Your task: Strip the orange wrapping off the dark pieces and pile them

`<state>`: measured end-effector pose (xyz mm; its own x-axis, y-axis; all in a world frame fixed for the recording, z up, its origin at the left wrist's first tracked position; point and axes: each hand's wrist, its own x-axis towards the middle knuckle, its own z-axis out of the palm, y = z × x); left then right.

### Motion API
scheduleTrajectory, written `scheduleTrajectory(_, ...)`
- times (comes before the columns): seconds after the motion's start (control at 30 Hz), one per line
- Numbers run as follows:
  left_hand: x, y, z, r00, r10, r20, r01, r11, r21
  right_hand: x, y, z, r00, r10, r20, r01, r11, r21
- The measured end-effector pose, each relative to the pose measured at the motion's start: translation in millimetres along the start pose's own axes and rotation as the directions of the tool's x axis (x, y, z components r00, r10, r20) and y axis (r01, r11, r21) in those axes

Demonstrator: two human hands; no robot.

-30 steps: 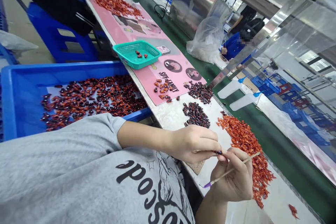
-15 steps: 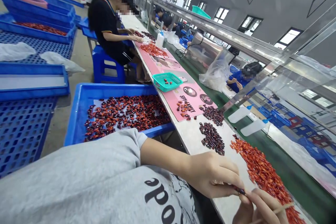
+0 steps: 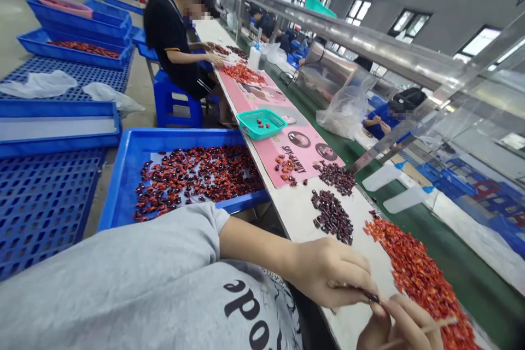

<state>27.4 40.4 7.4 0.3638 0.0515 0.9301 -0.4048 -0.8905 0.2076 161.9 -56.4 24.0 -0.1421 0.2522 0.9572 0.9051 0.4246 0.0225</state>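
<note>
The left hand [image 3: 332, 273] pinches a dark piece [image 3: 372, 297]. The right hand [image 3: 404, 324], cropped below, touches it, fingers curled round a stick [image 3: 443, 323].

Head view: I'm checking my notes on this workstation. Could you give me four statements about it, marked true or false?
1. The left hand pinches a small dark piece. True.
2. The left hand also holds a thin stick. False: the thin stick is in the right hand.
3. The teal basket on the pink mat is full. False: only a few red pieces lie in it.
4. A blue tray holds many dark-and-orange pieces. True.
</note>
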Motion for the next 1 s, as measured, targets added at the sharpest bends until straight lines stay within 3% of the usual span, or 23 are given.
scheduleTrajectory(0.17,-8,6,-10.3,0.986,-0.098,-0.134,0.098,0.995,-0.005,-1,-11,16,0.993,0.115,0.008,-0.115,0.984,0.137)
scheduleTrajectory(0.27,-5,11,-22.4,0.985,-0.14,-0.103,0.14,0.99,-0.006,-10,-15,24,0.964,0.265,0.003,-0.258,0.936,0.24)
scheduleTrajectory(0.43,2,10,-33.6,0.975,-0.221,-0.033,0.219,0.974,-0.049,-23,-21,24,0.845,0.531,0.064,-0.485,0.71,0.51)
scheduleTrajectory(0.57,4,3,-33.5,0.965,-0.262,-0.028,0.261,0.965,-0.035,-26,-18,18,0.726,0.679,0.105,-0.589,0.537,0.604)
scheduleTrajectory(0.77,-1,-7,-30.8,0.947,-0.321,-0.031,0.318,0.946,-0.064,-34,-10,17,0.645,0.753,0.133,-0.672,0.476,0.567)
scheduleTrajectory(0.9,-5,-11,-28.8,0.892,-0.451,-0.029,0.438,0.878,-0.192,-32,0,13,0.66,0.718,0.221,-0.671,0.431,0.604)
scheduleTrajectory(0.97,-6,-12,-28.1,0.827,-0.562,-0.023,0.515,0.774,-0.368,-28,7,3,0.679,0.686,0.26,-0.648,0.395,0.651)
scheduleTrajectory(1.0,-6,-12,-28.0,0.776,-0.63,-0.006,0.55,0.683,-0.48,-25,9,-6,0.696,0.669,0.262,-0.65,0.431,0.627)
